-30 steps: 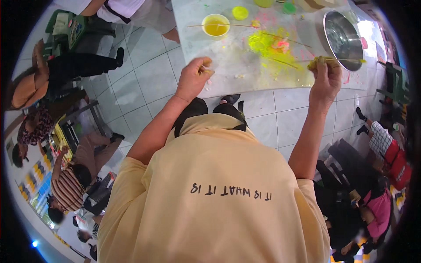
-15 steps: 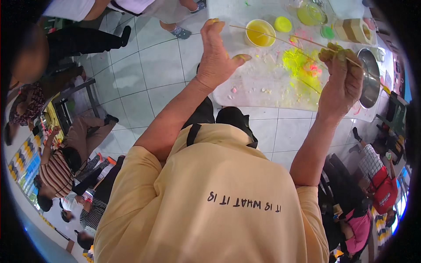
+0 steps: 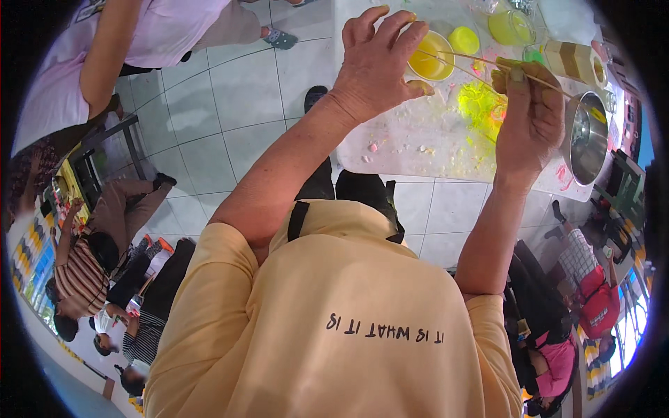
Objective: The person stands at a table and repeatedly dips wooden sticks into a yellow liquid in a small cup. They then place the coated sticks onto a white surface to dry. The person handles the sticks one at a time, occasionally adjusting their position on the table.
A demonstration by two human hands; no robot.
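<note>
Over the stained desk, the right hand pinches a thin stick for control; the left hand hovers spread, empty, near the yellow bowl

Two hands: left hand at twelve o'clock, right hand at two. One thin stick. One yellow bowl, one yellow lid, one steel pot at two.
</note>
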